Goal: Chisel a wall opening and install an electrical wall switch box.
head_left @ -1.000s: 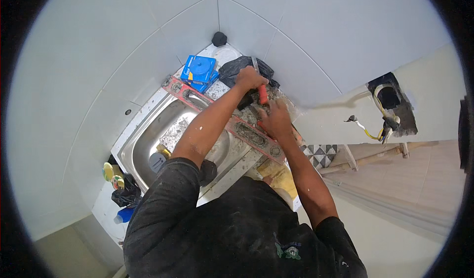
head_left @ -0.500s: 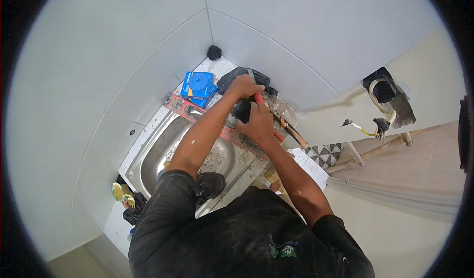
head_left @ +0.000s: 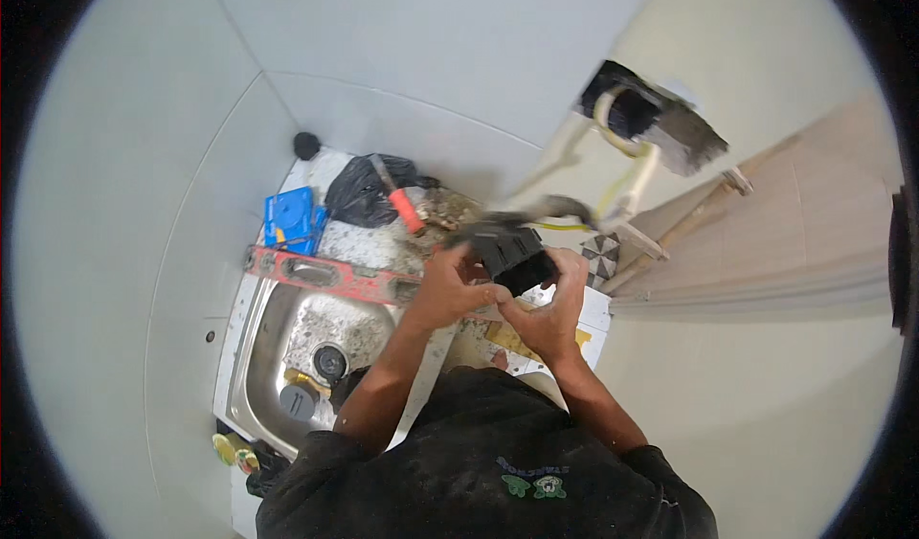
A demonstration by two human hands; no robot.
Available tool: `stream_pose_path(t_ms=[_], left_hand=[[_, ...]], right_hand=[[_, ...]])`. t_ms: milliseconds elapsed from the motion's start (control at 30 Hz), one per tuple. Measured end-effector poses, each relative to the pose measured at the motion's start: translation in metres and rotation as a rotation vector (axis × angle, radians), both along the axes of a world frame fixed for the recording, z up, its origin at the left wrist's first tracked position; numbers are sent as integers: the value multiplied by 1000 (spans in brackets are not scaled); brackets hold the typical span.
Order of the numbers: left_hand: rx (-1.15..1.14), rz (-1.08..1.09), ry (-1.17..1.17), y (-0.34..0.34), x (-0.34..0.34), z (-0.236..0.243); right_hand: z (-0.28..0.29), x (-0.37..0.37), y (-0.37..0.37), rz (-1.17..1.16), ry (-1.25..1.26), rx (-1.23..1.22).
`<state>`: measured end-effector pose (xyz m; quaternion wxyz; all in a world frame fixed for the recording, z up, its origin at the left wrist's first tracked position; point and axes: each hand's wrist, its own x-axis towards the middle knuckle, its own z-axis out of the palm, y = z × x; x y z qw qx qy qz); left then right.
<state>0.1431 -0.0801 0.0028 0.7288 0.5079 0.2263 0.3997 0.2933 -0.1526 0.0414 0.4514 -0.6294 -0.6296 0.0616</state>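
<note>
Between both hands I hold a black plastic electrical box point(head_left: 517, 255), its hollow side tilted toward me. My left hand point(head_left: 450, 288) is closed on its left side, and my right hand point(head_left: 553, 314) grips the lower right side. The thumbs come close together under the near edge. A blurred dark strip or tube point(head_left: 555, 211) shows just behind the box; I cannot make out whether it touches it. A red-handled tool with a flat metal shank point(head_left: 406, 211) lies by a black plastic bag point(head_left: 360, 191) on the dusty counter.
A steel sink point(head_left: 251, 371) with debris lies at left, a red spirit level point(head_left: 337, 279) along its far edge. Blue boxes point(head_left: 291, 215) stand near the corner. Pale cable conduit point(head_left: 639, 180) hangs from a dark wall opening point(head_left: 620, 108). A wooden rail point(head_left: 694, 209) runs at right.
My hands have left the red-handled tool, which now lies on the counter. They have moved right and nearer with the black box. The view has turned toward the wall opening.
</note>
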Motion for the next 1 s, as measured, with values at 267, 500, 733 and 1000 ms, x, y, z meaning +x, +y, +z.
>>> stream_pose_path(t_ms=[267, 500, 733, 1000], left_hand=[[56, -92, -138, -11, 81, 58], [-334, -224, -420, -30, 133, 95], [-249, -226, -520, -38, 145, 100], [-161, -113, -485, -37, 142, 96]], right_hand=[[32, 75, -44, -56, 131, 121], [66, 110, -50, -144, 297, 314], [89, 121, -56, -137, 310, 347], [92, 124, -53, -136, 305, 328]])
